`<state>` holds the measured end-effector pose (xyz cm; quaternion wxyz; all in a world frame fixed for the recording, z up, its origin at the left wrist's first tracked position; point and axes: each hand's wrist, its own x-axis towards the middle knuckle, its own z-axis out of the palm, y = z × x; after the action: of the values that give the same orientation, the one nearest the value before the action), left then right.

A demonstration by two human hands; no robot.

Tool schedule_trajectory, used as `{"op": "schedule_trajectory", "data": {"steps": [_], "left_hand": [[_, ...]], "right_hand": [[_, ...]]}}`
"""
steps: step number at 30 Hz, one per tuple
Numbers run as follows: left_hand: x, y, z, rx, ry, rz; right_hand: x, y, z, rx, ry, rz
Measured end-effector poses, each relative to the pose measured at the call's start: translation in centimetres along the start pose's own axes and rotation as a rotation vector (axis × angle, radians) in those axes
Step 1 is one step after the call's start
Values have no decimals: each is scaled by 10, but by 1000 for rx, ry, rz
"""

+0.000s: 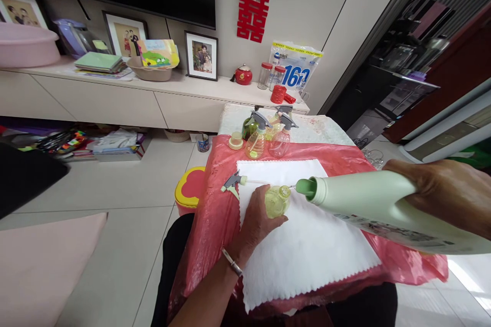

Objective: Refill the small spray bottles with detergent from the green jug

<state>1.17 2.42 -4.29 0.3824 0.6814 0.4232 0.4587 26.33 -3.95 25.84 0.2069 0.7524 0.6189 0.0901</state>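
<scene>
My left hand [261,212] is wrapped round a small clear yellow spray bottle [276,202] with its top off, over the white cloth [307,245]. In my right hand [447,189] is a big pale green detergent jug [368,191] by its handle, tilted so its spout [306,187] points at the bottle's mouth. A thin clear stream seems to run between spout and mouth. The grey spray head [233,182] with its thin tube lies on the cloth's left edge, behind my left hand. A pale round cap [236,140] sits further back.
Several spray bottles with grey heads, among them a yellow one [255,143] and a pink one [281,142], stand at the table's back. Red plastic sheeting [215,204] covers the table. A yellow-rimmed stool [179,189] is on the left; a low cabinet [192,92] stands beyond.
</scene>
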Motion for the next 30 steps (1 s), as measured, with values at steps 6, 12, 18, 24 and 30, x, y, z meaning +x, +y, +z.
{"op": "schedule_trajectory", "data": {"steps": [6,12,18,24,30], "left_hand": [[0,-1,0,-6,-4,13],[-1,-2,1,-3,-1,18],[0,0,0,-7,-2,14],[0,2,-1,-3,-9,-6],[-1,2,0,-11,9,-3]], "right_hand": [[0,-3,-5,-24,-135,42],[3,-8,-6,-24,-142,46],[1,-9,-9,-32,-171,60],[2,-6,-7,-8,-159,58],[0,-7,-6,-6,-139,36]]}}
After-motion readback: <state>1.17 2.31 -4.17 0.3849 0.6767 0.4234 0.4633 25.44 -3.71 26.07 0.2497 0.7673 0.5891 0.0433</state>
